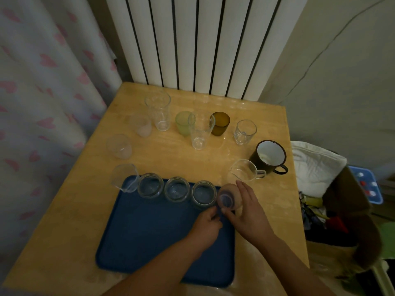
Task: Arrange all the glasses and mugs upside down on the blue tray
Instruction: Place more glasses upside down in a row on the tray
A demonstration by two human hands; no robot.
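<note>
Blue tray (149, 242) sits on the near part of the tabletop (171, 154). Along its far edge, a row of three clear glasses (176, 189) standing upside down, plus another clear glass (124, 178) at the far-left corner, orientation hard to tell. At the right end of the row a pinkish glass (229, 196) is base up, tilted, at the tray's far-right corner. Right hand (245, 212) cups it from the right side, fingers loosely curled around it. Left hand (206, 224) has fingers curled, pinching at the rim near the tray surface. On the tabletop beyond the tray: tall clear glasses (158, 111), green glass (183, 122), amber glass (220, 123), clear mug (245, 170), dark enamel mug (269, 155), all upright.
</note>
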